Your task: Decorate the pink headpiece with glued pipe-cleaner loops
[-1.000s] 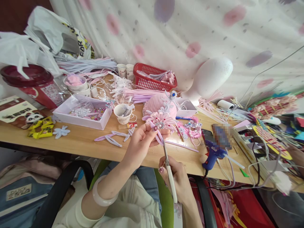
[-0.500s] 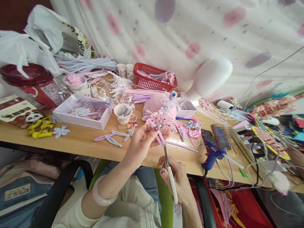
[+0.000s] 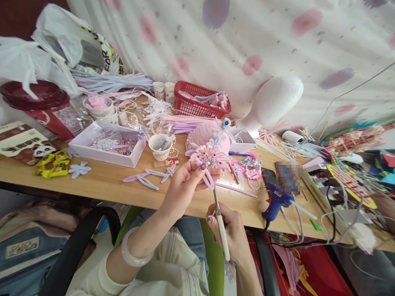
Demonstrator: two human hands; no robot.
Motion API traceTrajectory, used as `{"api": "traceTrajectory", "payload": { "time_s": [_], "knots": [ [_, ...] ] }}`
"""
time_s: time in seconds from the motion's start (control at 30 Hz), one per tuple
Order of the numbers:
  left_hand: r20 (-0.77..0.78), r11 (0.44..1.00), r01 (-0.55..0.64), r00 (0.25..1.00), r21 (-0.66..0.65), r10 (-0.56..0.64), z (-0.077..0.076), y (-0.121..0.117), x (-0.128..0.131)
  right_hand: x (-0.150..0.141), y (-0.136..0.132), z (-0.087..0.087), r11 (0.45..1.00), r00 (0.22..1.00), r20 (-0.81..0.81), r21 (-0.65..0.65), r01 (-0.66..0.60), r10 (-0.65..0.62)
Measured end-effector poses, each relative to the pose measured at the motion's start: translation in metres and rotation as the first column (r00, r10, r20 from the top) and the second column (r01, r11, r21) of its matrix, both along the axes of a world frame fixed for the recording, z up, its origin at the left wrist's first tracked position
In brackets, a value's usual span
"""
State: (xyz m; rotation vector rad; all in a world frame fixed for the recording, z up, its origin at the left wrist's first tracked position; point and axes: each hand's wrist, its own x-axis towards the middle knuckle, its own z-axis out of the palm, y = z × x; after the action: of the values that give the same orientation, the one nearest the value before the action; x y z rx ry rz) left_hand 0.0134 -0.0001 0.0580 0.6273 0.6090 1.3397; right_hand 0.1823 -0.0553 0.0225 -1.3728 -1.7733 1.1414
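Pink flower ornament [image 3: 209, 157] — a fan of pipe-cleaner petals with small gems at its centre — sits pinched in the left hand [image 3: 185, 183], held up just above the near edge of the counter [image 3: 105, 181], with a lilac loop hanging from its underside. Below it the right hand [image 3: 230, 232] is wrapped around the white handles of the scissors [image 3: 219, 213], whose blades point upward and reach the bottom of that loop; whether the blades are parted cannot be told from here. A white bangle [image 3: 132, 250] circles the left wrist. On the counter behind the ornament rests a pink dome-shaped piece [image 3: 205, 135] topped with a blue gem, and just left of it stands a small paper cup [image 3: 159, 147]. Farther left lies a shallow white tray [image 3: 106, 144] of beads, and at the back a red basket [image 3: 200, 100] sits beside a white foam head form [image 3: 271, 102]. To the right of the hands — near the counter's edge — lies a blue glue gun [image 3: 277, 201] with its cord trailing off.
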Motion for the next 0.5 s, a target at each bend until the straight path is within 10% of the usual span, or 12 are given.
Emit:
{"api": "traceTrajectory", "payload": {
  "time_s": [0.5],
  "knots": [
    [-0.001, 1.000, 0.006, 1.000, -0.029, -0.006, 0.0011, 0.0006, 0.0007, 0.0006, -0.0027, -0.0031, 0.996, 0.997, -0.043, -0.059, -0.066, 0.063]
  ]
}}
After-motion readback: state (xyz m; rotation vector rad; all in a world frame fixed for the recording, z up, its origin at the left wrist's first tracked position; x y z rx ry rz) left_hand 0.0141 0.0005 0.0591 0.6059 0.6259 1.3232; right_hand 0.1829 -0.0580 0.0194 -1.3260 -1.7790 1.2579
